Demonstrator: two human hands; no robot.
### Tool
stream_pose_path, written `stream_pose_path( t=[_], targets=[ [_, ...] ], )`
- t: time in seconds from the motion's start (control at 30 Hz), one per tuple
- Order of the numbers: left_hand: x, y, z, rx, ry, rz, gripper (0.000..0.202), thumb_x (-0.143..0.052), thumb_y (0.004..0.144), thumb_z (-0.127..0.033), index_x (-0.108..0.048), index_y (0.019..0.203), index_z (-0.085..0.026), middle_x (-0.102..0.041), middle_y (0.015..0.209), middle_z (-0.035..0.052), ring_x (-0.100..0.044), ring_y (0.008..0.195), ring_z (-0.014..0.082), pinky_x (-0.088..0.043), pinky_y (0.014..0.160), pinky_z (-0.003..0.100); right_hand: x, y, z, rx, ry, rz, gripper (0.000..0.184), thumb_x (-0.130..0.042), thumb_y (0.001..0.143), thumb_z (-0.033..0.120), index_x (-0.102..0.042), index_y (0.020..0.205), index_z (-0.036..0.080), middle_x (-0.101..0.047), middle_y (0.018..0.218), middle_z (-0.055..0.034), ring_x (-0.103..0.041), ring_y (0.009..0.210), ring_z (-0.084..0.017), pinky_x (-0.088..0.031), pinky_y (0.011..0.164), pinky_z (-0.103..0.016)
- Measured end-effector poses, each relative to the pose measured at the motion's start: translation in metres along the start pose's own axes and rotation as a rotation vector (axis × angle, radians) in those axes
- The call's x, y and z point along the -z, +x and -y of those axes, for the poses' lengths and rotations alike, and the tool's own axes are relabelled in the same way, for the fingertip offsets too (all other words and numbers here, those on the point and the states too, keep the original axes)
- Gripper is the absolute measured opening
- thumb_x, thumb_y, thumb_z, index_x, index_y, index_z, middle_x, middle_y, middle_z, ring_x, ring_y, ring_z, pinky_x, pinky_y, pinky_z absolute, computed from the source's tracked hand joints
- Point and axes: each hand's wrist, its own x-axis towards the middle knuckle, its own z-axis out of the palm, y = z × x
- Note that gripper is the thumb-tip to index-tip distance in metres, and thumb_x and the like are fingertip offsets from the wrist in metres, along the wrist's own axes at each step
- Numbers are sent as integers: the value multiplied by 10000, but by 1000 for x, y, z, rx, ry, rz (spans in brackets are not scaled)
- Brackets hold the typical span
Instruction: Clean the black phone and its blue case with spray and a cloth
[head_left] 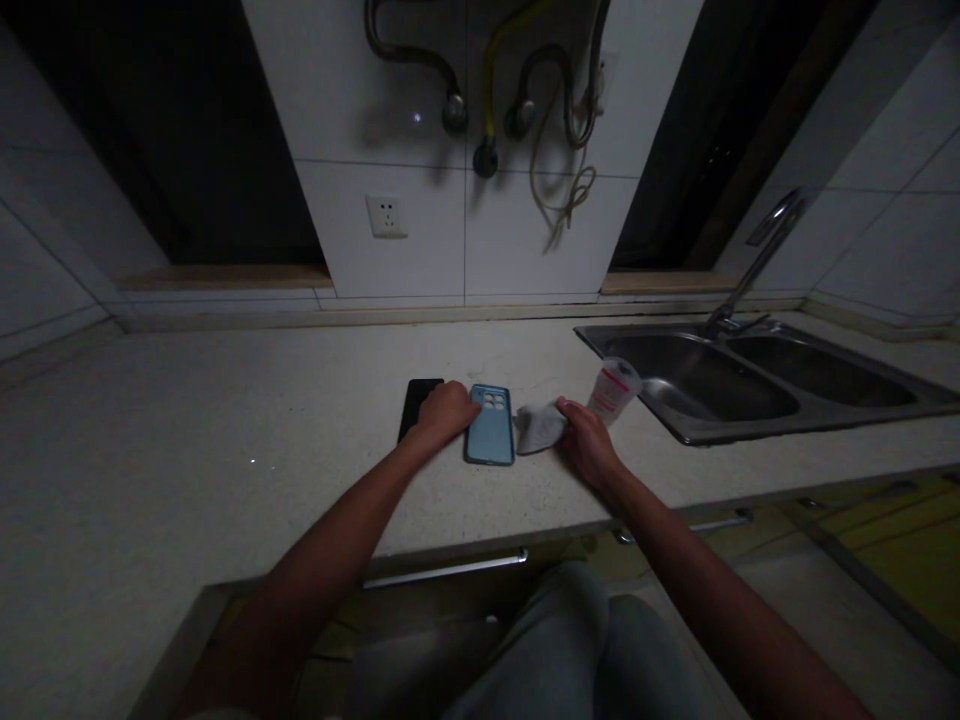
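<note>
A blue phone case (pixel 490 437) with camera cut-outs lies on the countertop (pixel 330 440). My left hand (pixel 444 411) is closed at the case's upper left edge, its thumb over the rim. Partly under that hand and wrist, a black phone (pixel 414 400) lies to the left of the case. My right hand (pixel 589 440) pinches a grey cloth (pixel 541 428) just right of the case, with the cloth's left end close to the case's edge. Behind the right hand stands a clear plastic cup (pixel 613 388) with a red band, slightly tilted in view.
A double steel sink (pixel 686 437) with a faucet (pixel 757 265) is set into the counter at the right. On the tiled wall are a socket (pixel 387 216) and several hoses and valves (pixel 486 150). Drawer handles (pixel 450 570) run below the counter's front edge.
</note>
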Motion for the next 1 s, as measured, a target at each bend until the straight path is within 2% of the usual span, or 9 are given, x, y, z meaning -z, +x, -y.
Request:
stream_pose_path(
  t=[0.1, 0.2, 0.3, 0.4, 0.5, 0.63, 0.8, 0.93, 1.0],
  targets=[
    [-2, 3, -2, 42, -183, 77, 195, -696, 720, -235, -600, 559, -183, -596, 563, 51, -592, 615, 180, -398, 576, 253, -2, -1, 1, -11, 0, 10, 408, -798, 659, 562, -595, 723, 215, -613, 631, 27, -575, 590, -162, -475, 582, -291],
    [-9, 3, -3, 115, -542, 190, 135, -662, 741, -235, -594, 640, -176, -529, 523, -10, -447, 454, 107, -295, 461, 222, -3, -2, 1, 0, -10, 23, 398, -813, 646, 546, -611, 714, 210, -622, 651, 23, -569, 610, -152, -467, 598, -276],
    [-19, 0, -4, 168, -930, 372, 89, -653, 717, -203, -582, 681, -165, -513, 542, -28, -390, 434, 74, -301, 450, 206, -4, -3, -1, 22, -67, 54, 399, -809, 654, 549, -603, 675, 208, -591, 633, 31, -531, 593, -137, -435, 570, -260],
    [-29, -8, -10, 220, -1151, 481, 86, -664, 656, -154, -578, 660, -145, -553, 590, 3, -465, 510, 84, -397, 521, 208, -3, -5, -3, 28, -133, 94, 425, -808, 654, 567, -591, 624, 203, -539, 592, 39, -468, 556, -120, -379, 529, -248],
    [-34, -18, -17, 253, -1225, 596, 86, -660, 653, -185, -594, 689, -143, -577, 620, 17, -523, 554, 115, -457, 584, 238, -2, -7, -3, 42, -174, 132, 421, -815, 654, 573, -628, 626, 197, -547, 602, 30, -459, 569, -118, -374, 545, -249],
    [-38, -30, -25, 192, -1297, 553, 146, -668, 640, -185, -624, 778, -164, -622, 665, 7, -569, 600, 141, -477, 619, 249, -2, -8, -1, 72, -197, 162, 407, -802, 675, 594, -682, 671, 206, -588, 643, 8, -489, 608, -136, -406, 584, -270],
    [-40, -35, -30, 411, -1391, 722, 211, -553, 712, -273, -663, 828, -136, -687, 693, 85, -628, 614, 210, -527, 719, 348, -4, -10, 1, 139, -266, 214, 418, -771, 723, 601, -671, 649, 201, -571, 655, 6, -494, 640, -147, -420, 614, -286],
    [-43, -33, -31, 474, -1452, 661, 243, -532, 827, -354, -659, 811, -148, -689, 673, 81, -622, 560, 199, -520, 651, 324, -6, -13, 5, 179, -292, 222, 416, -747, 758, 593, -663, 645, 201, -557, 657, 8, -490, 644, -147, -421, 619, -286],
    [-44, -31, -31, 487, -1465, 674, 321, -521, 874, -443, -652, 805, -158, -680, 655, 78, -614, 538, 203, -518, 626, 331, -7, -13, 5, 191, -294, 184, 392, -736, 777, 578, -671, 669, 207, -553, 645, 14, -480, 618, -142, -414, 601, -280]
  ],
)
